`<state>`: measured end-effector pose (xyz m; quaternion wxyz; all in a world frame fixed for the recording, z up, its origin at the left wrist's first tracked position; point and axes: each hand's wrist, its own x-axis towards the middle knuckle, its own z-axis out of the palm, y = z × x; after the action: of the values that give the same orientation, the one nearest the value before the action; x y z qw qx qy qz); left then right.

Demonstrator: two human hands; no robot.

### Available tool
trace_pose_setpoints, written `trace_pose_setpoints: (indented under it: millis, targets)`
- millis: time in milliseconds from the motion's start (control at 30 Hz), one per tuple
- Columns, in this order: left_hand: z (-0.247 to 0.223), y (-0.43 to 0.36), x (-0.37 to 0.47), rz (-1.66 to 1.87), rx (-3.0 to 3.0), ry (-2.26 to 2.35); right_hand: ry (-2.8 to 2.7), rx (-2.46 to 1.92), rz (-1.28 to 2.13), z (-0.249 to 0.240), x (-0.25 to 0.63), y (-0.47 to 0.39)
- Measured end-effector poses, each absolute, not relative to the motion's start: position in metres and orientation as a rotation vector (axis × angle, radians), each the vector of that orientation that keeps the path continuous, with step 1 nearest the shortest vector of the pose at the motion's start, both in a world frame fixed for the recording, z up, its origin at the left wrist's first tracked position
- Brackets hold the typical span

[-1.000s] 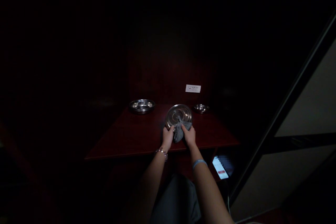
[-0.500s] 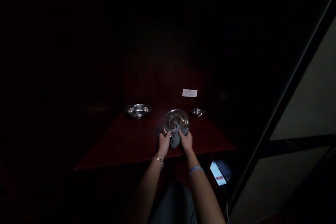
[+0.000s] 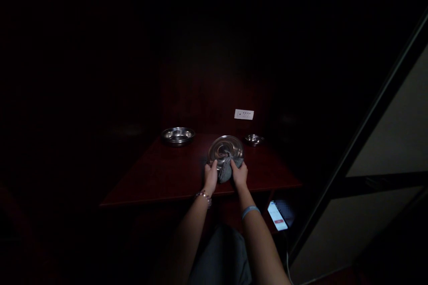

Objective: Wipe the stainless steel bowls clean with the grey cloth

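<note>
A round, shiny steel plate (image 3: 227, 144) is held tilted above the front part of the dark red table. My left hand (image 3: 210, 176) grips its lower left edge, with the thumb on the face towards me. At its lower right, my right hand (image 3: 239, 173) is closed on a bunched grey cloth (image 3: 226, 173) that lies against the plate. The fingers behind the plate and cloth are hidden.
On the table (image 3: 147, 182), a wide steel dish (image 3: 178, 135) stands at the back left and a small steel bowl (image 3: 254, 140) at the back right. A socket panel (image 3: 244, 114) is on the wall. A lit phone (image 3: 277, 216) lies lower right.
The plate has tipped slightly, and both hands have moved a little right and up in view with the cloth. The whole scene has shifted slightly too; the grips look the same.
</note>
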<state>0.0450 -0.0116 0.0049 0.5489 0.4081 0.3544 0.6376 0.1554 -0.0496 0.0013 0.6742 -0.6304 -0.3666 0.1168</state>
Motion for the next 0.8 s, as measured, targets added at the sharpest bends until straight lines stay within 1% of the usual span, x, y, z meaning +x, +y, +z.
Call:
trace_pose_setpoints:
  millis: [167, 400, 800]
  targets:
    - [0.012, -0.021, 0.043, 1.512, 0.969, 0.828, -0.752, -1.435, 0.183, 0.003, 0.154, -0.052]
    - [0.014, -0.025, 0.045, 1.427, 1.144, 0.594, -0.681, -1.394, 0.173, 0.0, 0.159, -0.052]
    - [-0.004, -0.006, 0.051, 1.46, 1.267, 0.651, -0.74, -1.36, 0.198, -0.007, 0.162, -0.046]
